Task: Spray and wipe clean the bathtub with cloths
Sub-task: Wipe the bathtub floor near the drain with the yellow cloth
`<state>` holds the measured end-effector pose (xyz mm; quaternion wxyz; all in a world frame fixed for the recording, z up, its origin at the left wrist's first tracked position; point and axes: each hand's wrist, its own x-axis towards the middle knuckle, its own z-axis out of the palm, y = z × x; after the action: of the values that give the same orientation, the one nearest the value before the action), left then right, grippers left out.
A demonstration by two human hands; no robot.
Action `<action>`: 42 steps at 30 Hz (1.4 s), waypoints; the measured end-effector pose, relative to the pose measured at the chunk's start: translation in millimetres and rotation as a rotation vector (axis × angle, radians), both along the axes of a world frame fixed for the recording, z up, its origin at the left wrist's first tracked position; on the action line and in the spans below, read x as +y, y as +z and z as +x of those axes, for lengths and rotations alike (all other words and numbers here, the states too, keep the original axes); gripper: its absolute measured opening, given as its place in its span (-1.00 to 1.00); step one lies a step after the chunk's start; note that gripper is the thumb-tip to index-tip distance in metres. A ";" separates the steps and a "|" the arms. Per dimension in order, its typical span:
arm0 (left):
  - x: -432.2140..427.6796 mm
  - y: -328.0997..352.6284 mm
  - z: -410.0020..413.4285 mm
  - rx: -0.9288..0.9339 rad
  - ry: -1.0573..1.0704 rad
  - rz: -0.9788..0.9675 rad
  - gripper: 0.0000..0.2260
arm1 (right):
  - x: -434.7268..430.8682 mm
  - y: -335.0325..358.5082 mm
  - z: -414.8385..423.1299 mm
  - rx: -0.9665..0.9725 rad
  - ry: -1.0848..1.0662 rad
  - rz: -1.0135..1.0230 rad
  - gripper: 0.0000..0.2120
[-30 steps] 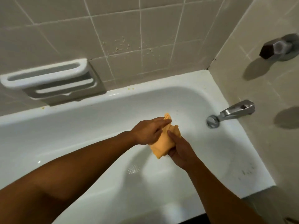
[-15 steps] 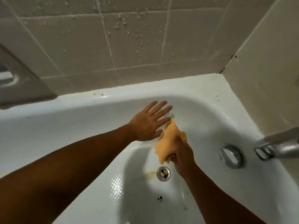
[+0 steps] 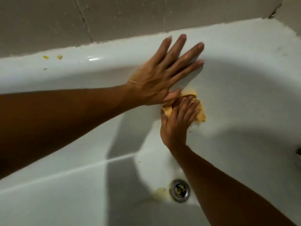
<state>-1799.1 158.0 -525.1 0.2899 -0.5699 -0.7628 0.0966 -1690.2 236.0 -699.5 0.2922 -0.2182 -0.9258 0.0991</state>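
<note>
The white bathtub (image 3: 244, 66) fills the view, seen close from above. My left hand (image 3: 162, 70) lies flat with fingers spread on the tub's far inner wall, just below the rim. Just beneath it my right hand (image 3: 177, 121) presses an orange cloth (image 3: 201, 115) flat against the same wall with straight fingers. Most of the cloth is hidden under that hand. The thumb of my left hand touches the cloth's upper edge.
A metal drain (image 3: 180, 190) sits in the tub floor, with yellowish residue (image 3: 158, 193) beside it. Two small yellow specks (image 3: 53, 57) lie on the far rim. Beige wall tiles (image 3: 122, 17) with droplets rise behind the tub.
The view has moved closer and down. My left hand went from hovering to lying flat on the tub wall. My right hand opened from gripping the cloth to pressing it against the wall.
</note>
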 end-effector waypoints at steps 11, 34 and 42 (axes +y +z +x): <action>4.6 -9.6 10.2 -0.053 0.047 0.074 -0.37 | 130.7 -22.2 89.7 -0.219 0.406 0.651 -0.45; -31.4 -181.1 77.1 -0.262 0.286 0.131 -0.34 | 143.5 -37.2 164.1 -0.452 0.307 0.530 -0.45; -27.6 -192.9 83.1 -0.267 0.329 0.167 -0.33 | 128.4 -52.3 146.8 -0.428 0.246 0.421 -0.47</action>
<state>-1716.0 130.4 -718.0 0.2127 -0.4195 -0.8825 0.0028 -1543.4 364.5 -751.7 0.1155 -0.0556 -0.9858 -0.1081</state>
